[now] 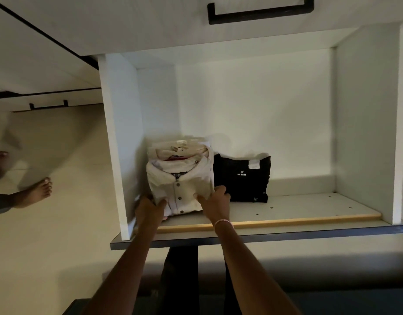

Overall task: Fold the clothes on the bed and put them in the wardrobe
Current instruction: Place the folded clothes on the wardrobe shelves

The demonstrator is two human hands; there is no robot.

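On the shelf [298, 212], placing shirt [180, 187] atop stack [180, 151], just beside black tee [241, 178]; pinching its front corners with left hand [150, 210] and right hand [215, 202]. Next, likely: release gently, keep folds.

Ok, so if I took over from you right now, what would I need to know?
Left hand holds the white shirt by its left edge, and the right hand holds its right edge.
The shirt is folded, at the left of the wardrobe shelf, with pale folded clothes just behind it. A black folded top sits to its right.
Done: these are folded and on the shelf.
Left: let go of the shirt. The bed is out of view, so check it for more clothes.
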